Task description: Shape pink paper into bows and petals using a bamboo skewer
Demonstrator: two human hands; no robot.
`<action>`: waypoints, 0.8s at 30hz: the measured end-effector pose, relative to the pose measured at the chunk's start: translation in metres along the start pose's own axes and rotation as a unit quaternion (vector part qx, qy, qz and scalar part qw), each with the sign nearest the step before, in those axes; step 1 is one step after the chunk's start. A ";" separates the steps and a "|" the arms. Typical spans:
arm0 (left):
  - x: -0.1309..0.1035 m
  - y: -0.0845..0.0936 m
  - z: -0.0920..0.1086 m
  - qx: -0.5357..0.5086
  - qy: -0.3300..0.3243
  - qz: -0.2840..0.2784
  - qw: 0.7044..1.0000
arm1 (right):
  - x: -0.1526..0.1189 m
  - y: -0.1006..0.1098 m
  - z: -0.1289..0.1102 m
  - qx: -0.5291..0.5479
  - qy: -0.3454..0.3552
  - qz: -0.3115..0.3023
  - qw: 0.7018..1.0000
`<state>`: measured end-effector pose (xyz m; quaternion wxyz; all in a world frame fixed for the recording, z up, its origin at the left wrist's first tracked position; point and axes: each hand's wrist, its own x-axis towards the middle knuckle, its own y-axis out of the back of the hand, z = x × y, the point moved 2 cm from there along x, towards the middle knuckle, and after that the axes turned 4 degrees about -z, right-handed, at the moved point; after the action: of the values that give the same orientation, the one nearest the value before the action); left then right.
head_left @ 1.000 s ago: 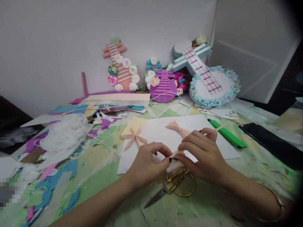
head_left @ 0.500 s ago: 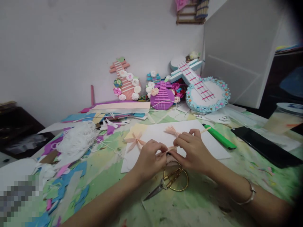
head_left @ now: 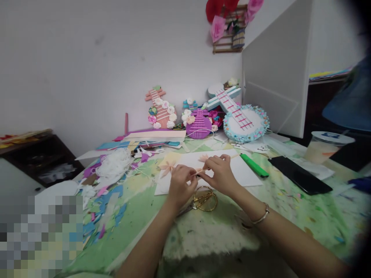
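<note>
Over white paper, peach strip seemingly crosswise, pinched in left hand and right hand.

- a hand could pass low over the table cover between the paper scraps and white sheet
- scissors obstruct the sheet's near side
- string heap obstructs the far left
- narrow gap between green object and black slab
- upright instrument models block the back
</note>
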<state>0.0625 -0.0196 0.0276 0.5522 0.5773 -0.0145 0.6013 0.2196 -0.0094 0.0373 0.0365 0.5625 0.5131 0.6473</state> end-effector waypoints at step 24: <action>-0.008 -0.025 -0.007 0.060 0.071 0.026 0.995 | 0.002 -0.011 0.012 -0.060 0.008 -0.031 0.998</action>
<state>0.0723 -0.0107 0.0041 0.5009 0.5643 0.0459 0.6546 0.2222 0.0052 0.0290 0.0862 0.5382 0.4908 0.6797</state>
